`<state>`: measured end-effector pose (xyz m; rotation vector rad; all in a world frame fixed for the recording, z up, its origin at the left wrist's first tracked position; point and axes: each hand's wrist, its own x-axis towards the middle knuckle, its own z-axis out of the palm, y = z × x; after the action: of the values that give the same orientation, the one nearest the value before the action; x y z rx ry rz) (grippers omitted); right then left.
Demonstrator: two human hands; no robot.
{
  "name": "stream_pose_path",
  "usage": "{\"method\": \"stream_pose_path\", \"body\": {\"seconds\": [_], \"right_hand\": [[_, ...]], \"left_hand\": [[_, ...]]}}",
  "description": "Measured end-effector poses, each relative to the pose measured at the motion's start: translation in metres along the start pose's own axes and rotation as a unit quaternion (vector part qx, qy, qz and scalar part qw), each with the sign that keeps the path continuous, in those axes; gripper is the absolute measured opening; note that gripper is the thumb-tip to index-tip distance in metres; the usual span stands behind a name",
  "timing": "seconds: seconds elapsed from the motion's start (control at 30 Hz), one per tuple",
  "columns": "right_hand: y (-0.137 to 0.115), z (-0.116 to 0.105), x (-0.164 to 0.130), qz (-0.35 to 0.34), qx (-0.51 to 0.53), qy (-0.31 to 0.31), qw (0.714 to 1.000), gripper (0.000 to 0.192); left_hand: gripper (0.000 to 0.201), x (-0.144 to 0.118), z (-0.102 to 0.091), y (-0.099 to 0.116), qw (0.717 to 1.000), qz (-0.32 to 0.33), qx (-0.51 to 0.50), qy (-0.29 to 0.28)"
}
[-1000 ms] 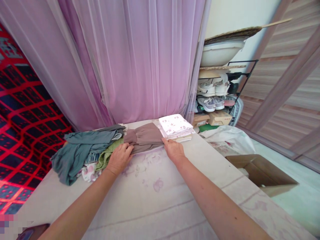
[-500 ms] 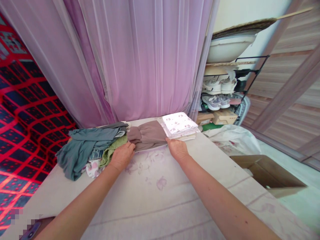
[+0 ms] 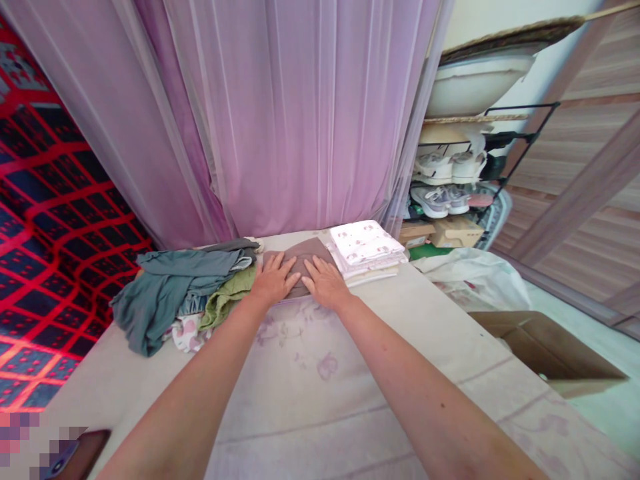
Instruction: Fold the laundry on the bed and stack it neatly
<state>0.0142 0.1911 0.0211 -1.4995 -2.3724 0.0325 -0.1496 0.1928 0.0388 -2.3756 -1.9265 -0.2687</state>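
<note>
Left hand (image 3: 275, 279) and right hand (image 3: 325, 281) are lying flat and unclenched on the brown garment (image 3: 311, 249), neither closing on the fabric. Fingers are spreading and pointing toward the far edge of the surface (image 3: 400, 347); thumbs are facing each other, near but apart.

The brown garment is lying folded near the far edge, between the pile (image 3: 173, 277) at the far left corner and the stack (image 3: 364, 241) at the far right corner. Its long axis is running left to right, roughly parallel to the far edge. The hands are covering much of it, so which end is the top cannot be told. A pale layer (image 3: 295, 300) is showing beneath its near side.

Markings: the stack's top piece is bearing small printed figures. The surface is carrying a faded floral print. Beyond the right edge, a shoe box (image 3: 457, 233) is showing a mark too small to read. Beyond the left edge, a red-and-black cloth (image 3: 45, 200) is displaying pale, letter-like shapes that cannot be read. The curtain (image 3: 310, 113) is hanging behind the far edge.
</note>
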Motion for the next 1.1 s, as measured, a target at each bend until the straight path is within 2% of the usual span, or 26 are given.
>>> {"method": "stream_pose_path", "body": {"seconds": [0.13, 0.23, 0.33, 0.43, 0.53, 0.63, 0.7, 0.77, 0.87, 0.93, 1.0, 1.1], "right_hand": [[0.01, 0.022, -0.002, 0.026, 0.008, -0.018, 0.999, 0.057], [0.011, 0.021, 0.0, 0.022, 0.012, -0.011, 1.0, 0.056], [0.008, 0.012, -0.012, 0.008, 0.034, 0.025, 0.999, 0.052], [0.004, 0.006, -0.056, 0.006, 0.064, 0.109, 0.992, 0.046], [0.002, 0.007, -0.125, 0.021, 0.083, 0.172, 0.981, 0.04], [0.003, 0.015, -0.188, 0.012, 0.091, 0.15, 0.984, 0.033], [0.006, 0.021, -0.216, 0.03, 0.1, 0.132, 0.986, 0.031], [0.011, 0.025, -0.231, 0.043, 0.105, 0.122, 0.986, 0.032], [0.017, 0.029, -0.239, 0.055, 0.105, 0.126, 0.985, 0.033], [0.017, 0.03, -0.241, 0.06, 0.101, 0.135, 0.984, 0.032], [0.014, 0.03, -0.244, 0.071, 0.091, 0.14, 0.983, 0.032], [0.01, 0.027, -0.254, 0.075, 0.061, 0.121, 0.988, 0.032]], "left_hand": [[0.054, -0.002, 0.016, -0.008, 1.0, 0.027, -0.011, 0.009], [0.055, -0.003, 0.017, -0.009, 0.999, 0.029, -0.011, 0.029], [0.056, -0.001, 0.016, -0.009, 0.999, 0.027, -0.004, 0.028], [0.055, 0.002, 0.009, -0.008, 0.999, 0.03, 0.01, 0.014], [0.053, -0.005, 0.0, -0.003, 0.997, 0.029, 0.026, 0.062], [0.05, -0.036, 0.001, 0.005, 0.989, 0.023, 0.021, 0.146], [0.052, -0.069, 0.01, 0.008, 0.987, 0.021, 0.012, 0.16], [0.053, -0.106, 0.023, 0.009, 0.993, 0.019, 0.003, 0.119], [0.051, -0.157, 0.038, 0.009, 0.999, -0.02, -0.015, -0.025], [0.055, -0.184, 0.04, 0.01, 0.995, -0.039, -0.015, -0.086], [0.058, -0.206, 0.038, 0.014, 0.993, -0.055, -0.014, -0.101], [0.058, -0.233, 0.031, 0.023, 0.993, -0.083, -0.01, -0.089]]}}
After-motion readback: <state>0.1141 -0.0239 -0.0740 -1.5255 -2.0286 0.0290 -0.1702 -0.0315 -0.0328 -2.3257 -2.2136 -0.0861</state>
